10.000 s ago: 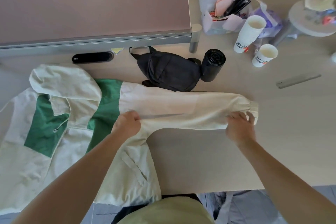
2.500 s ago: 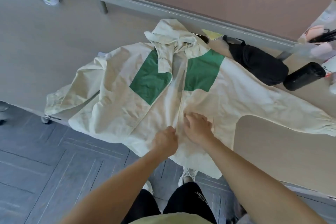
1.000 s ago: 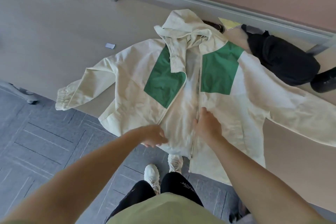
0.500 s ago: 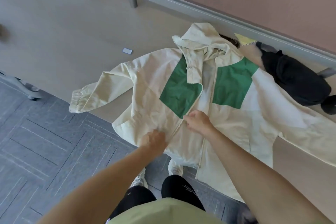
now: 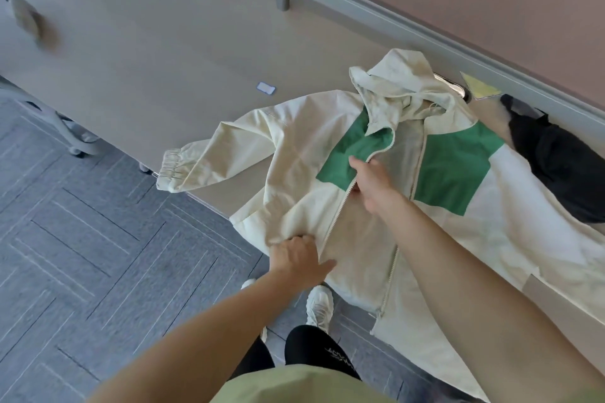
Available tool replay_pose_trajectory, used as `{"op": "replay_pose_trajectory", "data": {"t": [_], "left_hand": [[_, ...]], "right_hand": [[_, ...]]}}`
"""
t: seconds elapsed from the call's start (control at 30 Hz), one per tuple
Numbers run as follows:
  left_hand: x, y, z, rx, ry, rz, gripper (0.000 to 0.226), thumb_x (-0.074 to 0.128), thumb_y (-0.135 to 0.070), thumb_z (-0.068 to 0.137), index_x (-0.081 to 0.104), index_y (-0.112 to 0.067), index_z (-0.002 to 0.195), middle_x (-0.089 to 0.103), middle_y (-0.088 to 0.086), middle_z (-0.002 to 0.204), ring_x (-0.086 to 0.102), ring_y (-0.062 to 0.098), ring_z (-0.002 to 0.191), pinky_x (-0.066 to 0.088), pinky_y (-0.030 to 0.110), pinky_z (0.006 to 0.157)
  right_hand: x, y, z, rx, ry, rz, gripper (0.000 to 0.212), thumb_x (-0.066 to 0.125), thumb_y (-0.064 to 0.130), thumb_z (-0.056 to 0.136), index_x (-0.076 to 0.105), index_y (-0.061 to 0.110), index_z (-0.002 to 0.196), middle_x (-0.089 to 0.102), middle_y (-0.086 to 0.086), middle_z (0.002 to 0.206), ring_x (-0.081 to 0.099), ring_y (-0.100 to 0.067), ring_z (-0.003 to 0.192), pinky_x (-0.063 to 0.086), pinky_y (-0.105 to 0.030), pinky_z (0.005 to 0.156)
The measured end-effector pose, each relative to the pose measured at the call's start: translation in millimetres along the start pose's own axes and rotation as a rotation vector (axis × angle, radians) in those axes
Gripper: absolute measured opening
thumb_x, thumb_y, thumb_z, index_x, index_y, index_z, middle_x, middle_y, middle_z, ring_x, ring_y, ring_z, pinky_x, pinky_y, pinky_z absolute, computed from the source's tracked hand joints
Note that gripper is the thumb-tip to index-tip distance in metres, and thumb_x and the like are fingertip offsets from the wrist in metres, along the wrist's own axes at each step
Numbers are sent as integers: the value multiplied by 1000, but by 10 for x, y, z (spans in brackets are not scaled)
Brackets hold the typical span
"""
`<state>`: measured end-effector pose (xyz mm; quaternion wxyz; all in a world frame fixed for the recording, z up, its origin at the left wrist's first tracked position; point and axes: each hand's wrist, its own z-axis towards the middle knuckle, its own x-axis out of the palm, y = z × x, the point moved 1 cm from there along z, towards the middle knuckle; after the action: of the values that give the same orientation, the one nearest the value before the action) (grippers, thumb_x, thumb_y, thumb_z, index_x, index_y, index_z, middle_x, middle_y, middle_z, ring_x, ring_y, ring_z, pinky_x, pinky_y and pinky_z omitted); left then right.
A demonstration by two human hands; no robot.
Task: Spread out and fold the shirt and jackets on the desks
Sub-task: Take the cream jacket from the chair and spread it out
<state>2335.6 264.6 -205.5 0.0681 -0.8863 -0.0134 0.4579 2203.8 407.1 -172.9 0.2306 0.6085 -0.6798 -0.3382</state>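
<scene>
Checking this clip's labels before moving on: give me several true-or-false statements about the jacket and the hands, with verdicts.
1. The jacket has its zipper undone. True.
2. The right hand rests on the black bag. False: it holds the jacket's zipper edge beside a green panel.
3. The jacket's hem hangs past the edge of the desk. True.
4. The jacket is folded into a compact stack. False: it lies spread out, with a sleeve extended.
5. The left hand grips the jacket's lower front. True.
</scene>
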Motion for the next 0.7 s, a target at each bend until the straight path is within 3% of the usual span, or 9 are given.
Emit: {"op": "replay_pose_trajectory", "data": {"t": [0.13,0.23,0.3,0.4,0.47,0.53,0.6,0.7], "left_hand": [[-221,-54,43,-18,-56,-10,28,44,-35,97,65,-18,106,67,2,110,67,26,95,47,35,77],[-260,-108,-70,32,53,18,29,48,-33,92,63,-14,108,60,4,102,62,25,88,47,31,73],[-201,-163,-202,81,140,75,31,50,-32,91,63,-11,110,57,5,100,58,23,85,45,30,71],[-54,-264,-369,124,202,87,31,46,-30,94,61,-10,113,58,8,111,59,25,88,46,31,72],[-14,-347,-415,120,204,76,27,45,-29,94,61,-12,108,58,6,100,54,23,81,45,31,70],[30,-449,-410,97,224,40,26,43,-30,94,59,-12,105,52,3,91,54,23,80,46,31,69],[76,-566,-402,68,269,-23,35,42,-33,94,57,-9,115,52,4,95,57,23,84,47,31,70],[159,-763,-395,37,322,-156,45,40,-39,94,56,-10,124,59,7,108,61,24,94,49,32,75]], "right_hand": [[-96,212,59,-4,10,-102,49,63,46,86,61,10,119,69,-10,112,68,-27,99,57,-42,86],[-391,276,217,-14,-115,-153,29,59,20,95,56,5,119,66,-7,96,65,-21,80,54,-28,61],[-565,301,361,-64,-212,-285,34,61,14,94,52,9,127,61,-3,97,58,-16,74,51,-29,65],[-627,291,552,-154,-137,-620,71,79,29,84,41,14,142,55,-4,132,60,-25,106,50,-34,88],[-610,260,658,-213,-80,-934,80,82,31,81,37,14,145,53,-7,139,57,-31,119,46,-35,89],[-596,263,749,-307,-124,-1162,67,76,22,87,40,12,141,57,-13,133,59,-35,116,45,-37,83],[-576,346,806,-421,-182,-1331,42,63,13,93,49,11,132,61,-15,123,60,-37,109,44,-37,75],[-560,605,860,-497,-144,-1211,24,49,19,96,63,9,113,64,-13,107,61,-36,99,47,-38,77]]}}
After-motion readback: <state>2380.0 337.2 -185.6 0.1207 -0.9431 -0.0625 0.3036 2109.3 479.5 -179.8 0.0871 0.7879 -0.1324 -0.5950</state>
